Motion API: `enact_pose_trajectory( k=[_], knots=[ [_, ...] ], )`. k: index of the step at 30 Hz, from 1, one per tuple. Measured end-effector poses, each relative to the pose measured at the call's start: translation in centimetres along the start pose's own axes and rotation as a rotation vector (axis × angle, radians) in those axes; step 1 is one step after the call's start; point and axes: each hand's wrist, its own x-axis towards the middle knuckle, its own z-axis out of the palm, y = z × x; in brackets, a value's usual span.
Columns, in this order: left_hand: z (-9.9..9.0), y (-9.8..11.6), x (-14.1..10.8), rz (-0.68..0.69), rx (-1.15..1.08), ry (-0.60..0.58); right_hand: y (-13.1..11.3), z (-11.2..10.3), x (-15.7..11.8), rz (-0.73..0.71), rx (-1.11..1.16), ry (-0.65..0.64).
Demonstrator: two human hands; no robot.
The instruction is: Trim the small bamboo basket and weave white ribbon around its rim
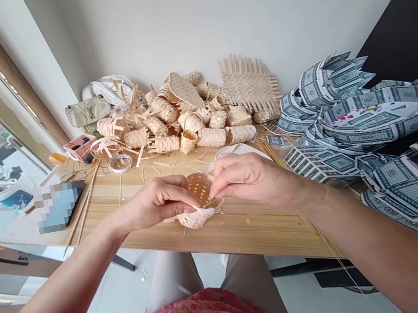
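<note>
A small basket [199,216] of pale woven strips is tilted just above the table's near side, its hollow inside facing up. My left hand [162,201] is closed in a pinch on its left rim, thumb and fingers pressed together. Along the near edge of the basket runs a whitish band. My right hand [247,178] is closed in a pinch at the right side of the opening; what lies between its fingertips is too small to make out. Behind the right hand, a white rounded object [250,148] is partly hidden.
A pile of woven cylinders [176,119] lies at the back, beside a flat woven mat [250,81]. A tape roll [121,164], a blurred phone [63,206] and thin sticks [86,202] are on the left. Baskets of folded playing cards [380,115] crowd the right.
</note>
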Motion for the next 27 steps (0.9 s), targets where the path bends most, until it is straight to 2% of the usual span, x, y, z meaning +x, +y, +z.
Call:
enact_pose_trajectory(
  k=[4, 10, 17, 23, 27],
  knots=[
    [-0.2, 0.0, 0.2, -0.02, -0.027, -0.032, 0.5, 0.1, -0.3, 0.034, 0.09, -0.03],
    [0.2, 0.2, 0.3, 0.014, -0.021, -0.042, 0.7, -0.1, -0.2, 0.004, 0.171, -0.064],
    [1.0, 0.1, 0.5, 0.044, -0.001, 0.046, 0.2, 0.9, 0.2, -0.012, 0.224, -0.07],
    [1.1, -0.3, 0.6, 0.053, 0.019, 0.064, 0.9, 0.1, 0.5, 0.023, 0.185, -0.175],
    [1.2, -0.4, 0.7, 0.075, 0.041, 0.097, 1.5, -0.3, 1.3, -0.029, 0.1, -0.153]
  ],
)
